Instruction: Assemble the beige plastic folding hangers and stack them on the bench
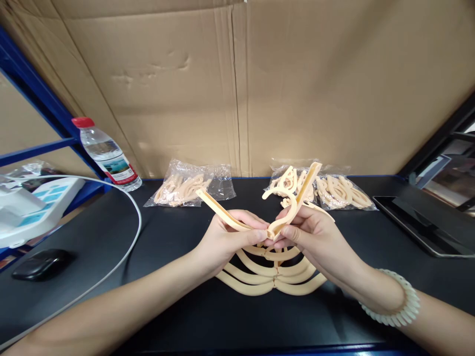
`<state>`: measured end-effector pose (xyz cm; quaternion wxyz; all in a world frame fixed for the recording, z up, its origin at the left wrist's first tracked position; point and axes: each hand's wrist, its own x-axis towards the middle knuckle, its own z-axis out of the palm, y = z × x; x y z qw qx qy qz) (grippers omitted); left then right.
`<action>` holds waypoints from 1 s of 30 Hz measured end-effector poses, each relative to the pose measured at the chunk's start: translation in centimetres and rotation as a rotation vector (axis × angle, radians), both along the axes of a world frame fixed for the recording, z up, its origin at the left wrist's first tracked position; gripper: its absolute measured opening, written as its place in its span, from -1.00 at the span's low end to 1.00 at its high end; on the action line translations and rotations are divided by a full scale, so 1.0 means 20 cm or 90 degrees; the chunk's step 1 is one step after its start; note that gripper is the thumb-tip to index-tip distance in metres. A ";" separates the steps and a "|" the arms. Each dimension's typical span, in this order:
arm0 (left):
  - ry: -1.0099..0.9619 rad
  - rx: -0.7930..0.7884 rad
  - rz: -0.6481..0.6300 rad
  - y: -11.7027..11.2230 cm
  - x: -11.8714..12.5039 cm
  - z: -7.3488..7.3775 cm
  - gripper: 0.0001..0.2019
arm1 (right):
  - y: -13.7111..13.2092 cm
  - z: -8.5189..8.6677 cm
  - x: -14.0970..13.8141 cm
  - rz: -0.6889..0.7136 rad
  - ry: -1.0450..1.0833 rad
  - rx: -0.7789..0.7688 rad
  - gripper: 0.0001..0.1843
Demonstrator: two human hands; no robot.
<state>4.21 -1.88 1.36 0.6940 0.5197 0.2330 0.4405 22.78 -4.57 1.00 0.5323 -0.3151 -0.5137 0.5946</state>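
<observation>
My left hand [226, 237] pinches one peach plastic hanger arm [218, 210] that points up and to the left. My right hand [313, 235] grips a second peach hanger arm [297, 198] that rises to the upper right. The inner ends of the two pieces meet between my fingertips above the black table [166, 237]. Under my hands lies a stack of assembled peach hangers [267, 279]. A pale beaded bracelet [397, 301] circles my right wrist.
Clear bags of peach parts lie at the back: one left of centre [185, 188], others to the right [341, 190]. A water bottle [106, 153] leans at the far left. A black mouse [40, 264], a white cable [126, 247] and a dark tablet [419, 222] also sit here.
</observation>
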 end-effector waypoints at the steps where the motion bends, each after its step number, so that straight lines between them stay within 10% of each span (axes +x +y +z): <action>1: 0.001 0.012 0.011 0.00 0.00 0.00 -0.94 | 0.00 0.00 0.00 -0.007 0.004 0.002 -0.86; 30: 0.152 0.046 0.171 0.01 0.02 -0.06 -0.89 | 0.09 0.00 0.07 -0.034 -0.116 0.002 -0.74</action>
